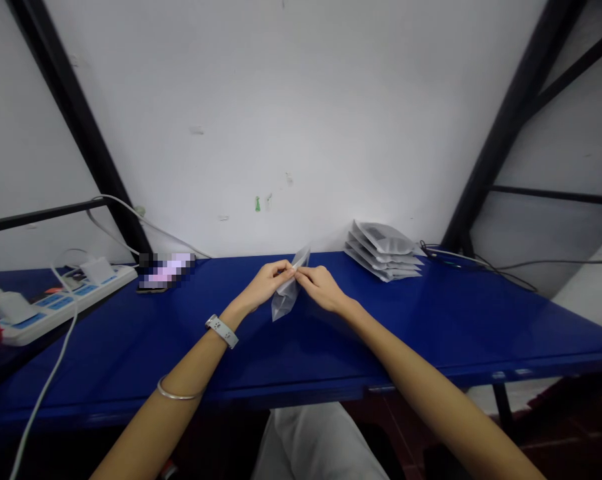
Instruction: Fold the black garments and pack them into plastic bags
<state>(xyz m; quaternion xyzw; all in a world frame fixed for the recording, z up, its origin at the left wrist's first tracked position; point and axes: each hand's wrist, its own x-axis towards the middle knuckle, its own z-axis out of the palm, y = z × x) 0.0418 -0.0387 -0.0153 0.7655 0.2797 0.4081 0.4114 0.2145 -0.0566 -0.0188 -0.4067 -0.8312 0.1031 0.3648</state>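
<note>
A: Clock centred on the piece in hand, twelve at the white wall [331, 133]. First entry?

B: One translucent, frosted plastic pouch [285, 303], creased, tilted, at dial centre, above the glossy blue counter [445, 313]. Whether its lower corner touches, cannot tell.

A: Hands?

B: Left hand [267, 285], nine o'clock side: fingers closed, pinching the pouch. Right hand [323, 287], three o'clock side: fingers likewise pinching it, tips close beside the left's.

A: Worn articles?

B: One pale grey wristband with dark paw-print marks [222, 331], left wrist; one slim silver-coloured bangle [179, 398], farther up that forearm, towards seven.

A: Remaining stock?

B: Between two and three o'clock: one uneven stack of similar frosted pouches [385, 250], on the counter near the wall. Between nine and ten: one flat device [168, 272], top pixelated pink and lilac. Near nine, farther out: one long white power strip with blue socket panels [51, 315], white adapters [11, 308] fitted.
</note>
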